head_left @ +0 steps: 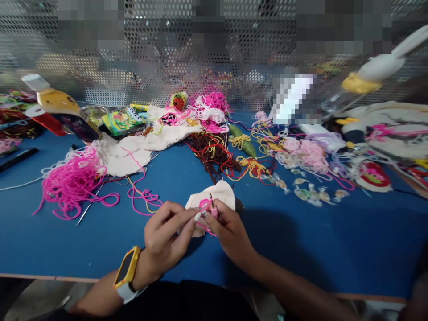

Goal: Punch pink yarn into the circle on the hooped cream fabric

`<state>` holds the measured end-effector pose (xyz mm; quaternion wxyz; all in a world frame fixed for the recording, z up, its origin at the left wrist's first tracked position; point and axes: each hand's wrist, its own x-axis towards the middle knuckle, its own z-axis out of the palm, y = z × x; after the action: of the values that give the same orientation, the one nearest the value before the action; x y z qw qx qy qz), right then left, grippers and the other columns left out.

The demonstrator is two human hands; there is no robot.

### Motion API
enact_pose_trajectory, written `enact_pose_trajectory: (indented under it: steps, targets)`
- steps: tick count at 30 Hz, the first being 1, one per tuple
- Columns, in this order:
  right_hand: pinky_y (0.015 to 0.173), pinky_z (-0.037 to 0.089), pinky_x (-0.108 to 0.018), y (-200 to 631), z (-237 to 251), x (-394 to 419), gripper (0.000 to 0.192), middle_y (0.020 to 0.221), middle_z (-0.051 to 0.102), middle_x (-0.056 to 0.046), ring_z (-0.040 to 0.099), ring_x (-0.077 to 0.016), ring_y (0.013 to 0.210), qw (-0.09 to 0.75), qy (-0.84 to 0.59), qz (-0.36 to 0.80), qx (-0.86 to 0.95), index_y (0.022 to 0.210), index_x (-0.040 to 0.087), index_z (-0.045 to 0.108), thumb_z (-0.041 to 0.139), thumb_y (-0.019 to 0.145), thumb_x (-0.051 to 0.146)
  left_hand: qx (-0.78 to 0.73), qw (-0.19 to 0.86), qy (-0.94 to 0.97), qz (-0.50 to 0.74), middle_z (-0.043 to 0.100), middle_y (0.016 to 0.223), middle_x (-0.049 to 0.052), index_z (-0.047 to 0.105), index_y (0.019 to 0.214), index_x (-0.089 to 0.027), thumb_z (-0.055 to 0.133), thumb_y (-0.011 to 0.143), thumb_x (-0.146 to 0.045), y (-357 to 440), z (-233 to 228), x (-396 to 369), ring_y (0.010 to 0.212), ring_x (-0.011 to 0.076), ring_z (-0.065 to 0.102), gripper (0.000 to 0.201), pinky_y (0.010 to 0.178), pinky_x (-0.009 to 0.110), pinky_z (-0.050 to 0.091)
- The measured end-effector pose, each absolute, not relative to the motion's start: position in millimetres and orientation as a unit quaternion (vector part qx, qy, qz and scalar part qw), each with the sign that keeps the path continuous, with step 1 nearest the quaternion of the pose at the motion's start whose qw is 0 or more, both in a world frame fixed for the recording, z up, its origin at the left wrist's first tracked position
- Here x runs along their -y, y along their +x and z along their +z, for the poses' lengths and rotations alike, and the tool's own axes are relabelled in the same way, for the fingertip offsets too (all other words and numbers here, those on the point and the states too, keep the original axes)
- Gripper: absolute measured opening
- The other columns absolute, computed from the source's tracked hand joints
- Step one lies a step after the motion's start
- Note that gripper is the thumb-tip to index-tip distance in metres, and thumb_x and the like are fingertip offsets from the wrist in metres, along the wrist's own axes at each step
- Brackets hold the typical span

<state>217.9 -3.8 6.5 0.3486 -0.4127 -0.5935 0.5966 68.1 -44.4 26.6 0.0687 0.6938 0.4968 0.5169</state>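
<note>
My left hand [170,232] has thumb and forefinger pinched on a strand of pink yarn [210,232], close to my right fingertips. In my right hand [230,232] is a slim pink-handled needle tool [214,212], its thin dark tip pointing up and away from me. Just beyond and beneath both hands lies a cream cloth piece [224,191] with a small ring of bright pink stitching [204,203]. My fingers cover part of the cloth. A yellow watch [127,268] is on my left wrist.
On the blue table [294,249], a magenta yarn heap [75,183] and a metal needle-like rod [88,207] lie left. A yellow bottle [58,104] leans behind. Tangled brown yarn [214,151] sits mid-back, wrapped candies [312,194] right. A perforated metal screen [160,58] stands behind.
</note>
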Motion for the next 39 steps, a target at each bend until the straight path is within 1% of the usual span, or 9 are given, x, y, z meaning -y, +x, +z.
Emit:
enact_pose_trajectory:
  steps: [3, 6, 11, 14, 18, 30, 39]
  targets:
    - [0.051, 0.029, -0.022, 217.6, 4.2, 7.5, 0.028, 0.062, 0.033, 0.005, 0.03, -0.0086, 0.057, 0.35, -0.404, 0.569, 0.625, 0.067, 0.02, 0.035, 0.049, 0.088, 0.032, -0.503, 0.039, 0.69, 0.519, 0.057, 0.074, 0.001, 0.066, 0.094, -0.013, 0.066, 0.074, 0.0, 68.7, 26.2, 45.7, 0.057, 0.0071, 0.049, 0.024, 0.042, 0.017, 0.035]
    - [0.052, 0.028, -0.022, 218.6, 3.3, 8.5, 0.026, 0.061, 0.034, 0.006, 0.031, -0.0083, 0.056, 0.349, -0.394, 0.52, 0.673, 0.068, 0.02, 0.034, 0.046, 0.09, 0.027, -0.5, 0.011, 0.693, 0.519, 0.057, 0.071, 0.001, 0.066, 0.094, -0.013, 0.067, 0.072, 0.001, 68.1, 26.0, 46.5, 0.055, 0.0071, 0.048, 0.026, 0.042, 0.017, 0.034]
    - [0.054, 0.03, -0.022, 220.8, 1.2, 8.2, 0.018, 0.063, 0.041, 0.004, 0.037, -0.0084, 0.056, 0.351, -0.37, 0.424, 0.748, 0.073, 0.019, 0.04, 0.039, 0.091, 0.016, -0.487, 0.011, 0.701, 0.521, 0.054, 0.068, 0.0, 0.065, 0.09, -0.01, 0.067, 0.07, 0.002, 68.3, 26.9, 47.1, 0.052, 0.006, 0.047, 0.024, 0.043, 0.017, 0.036]
    - [0.056, 0.031, -0.023, 220.9, -0.7, 8.8, 0.016, 0.065, 0.046, 0.003, 0.041, -0.0093, 0.058, 0.357, -0.362, 0.395, 0.765, 0.075, 0.018, 0.042, 0.039, 0.09, 0.013, -0.486, 0.016, 0.699, 0.524, 0.053, 0.066, -0.001, 0.064, 0.084, -0.01, 0.067, 0.069, 0.002, 69.6, 28.3, 46.9, 0.05, 0.0054, 0.045, 0.02, 0.042, 0.017, 0.035]
    - [0.056, 0.031, -0.022, 220.5, -2.1, 9.9, 0.015, 0.067, 0.048, 0.002, 0.043, -0.0098, 0.059, 0.358, -0.367, 0.377, 0.772, 0.076, 0.018, 0.043, 0.04, 0.089, 0.011, -0.484, 0.021, 0.701, 0.523, 0.053, 0.064, -0.001, 0.061, 0.079, -0.011, 0.067, 0.068, 0.002, 71.1, 29.8, 46.5, 0.049, 0.0054, 0.043, 0.018, 0.042, 0.017, 0.034]
    - [0.055, 0.034, -0.022, 220.1, -0.1, 8.5, 0.014, 0.067, 0.051, 0.0, 0.047, -0.0107, 0.059, 0.358, -0.361, 0.342, 0.79, 0.077, 0.018, 0.044, 0.039, 0.088, 0.011, -0.474, 0.039, 0.706, 0.524, 0.054, 0.064, 0.0, 0.061, 0.078, -0.012, 0.063, 0.069, 0.002, 71.2, 30.5, 44.8, 0.05, 0.0068, 0.045, 0.017, 0.042, 0.018, 0.036]
    - [0.058, 0.037, -0.023, 220.6, 0.1, 8.7, 0.013, 0.073, 0.056, -0.001, 0.051, -0.012, 0.064, 0.355, -0.357, 0.322, 0.802, 0.082, 0.019, 0.047, 0.039, 0.089, 0.011, -0.483, 0.038, 0.702, 0.522, 0.055, 0.064, 0.0, 0.062, 0.078, -0.012, 0.063, 0.07, 0.0, 72.2, 30.4, 43.8, 0.05, 0.0072, 0.047, 0.014, 0.04, 0.017, 0.035]
